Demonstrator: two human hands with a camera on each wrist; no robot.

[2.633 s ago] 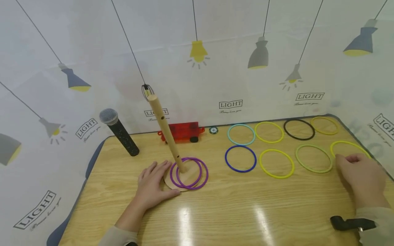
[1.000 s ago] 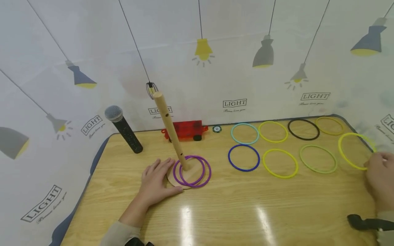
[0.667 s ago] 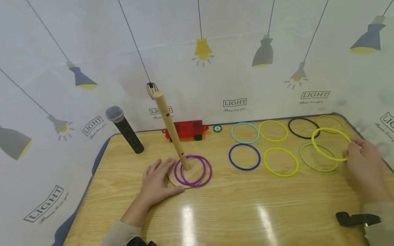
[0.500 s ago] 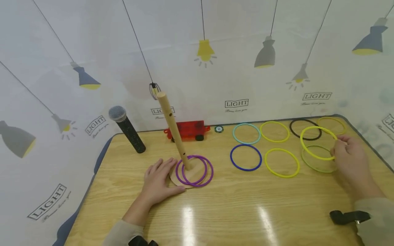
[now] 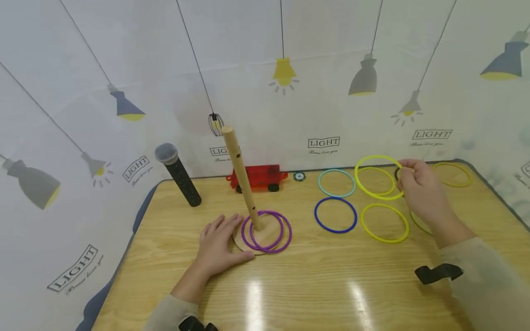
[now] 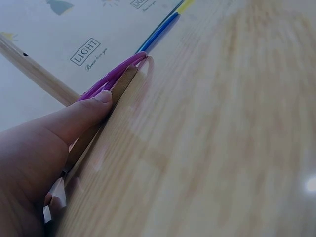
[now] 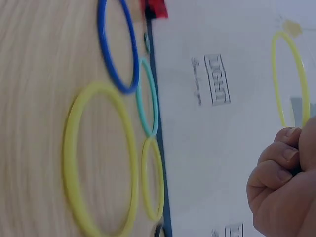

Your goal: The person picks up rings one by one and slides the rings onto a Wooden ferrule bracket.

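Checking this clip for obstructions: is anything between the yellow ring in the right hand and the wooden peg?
Nothing visible blocks the raised yellow ring from the wooden peg, whose top is bare. The cyan ring and blue ring between them lie on the table.

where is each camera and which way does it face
Head: on the head, facing forward and down at the wooden table; left hand, right hand, sleeves show.
Left wrist: worn there, looking along the table past the wooden base; left hand shows.
Right wrist: worn there, looking over rings toward the printed backdrop; right hand shows.
Head and right wrist share the held yellow ring.
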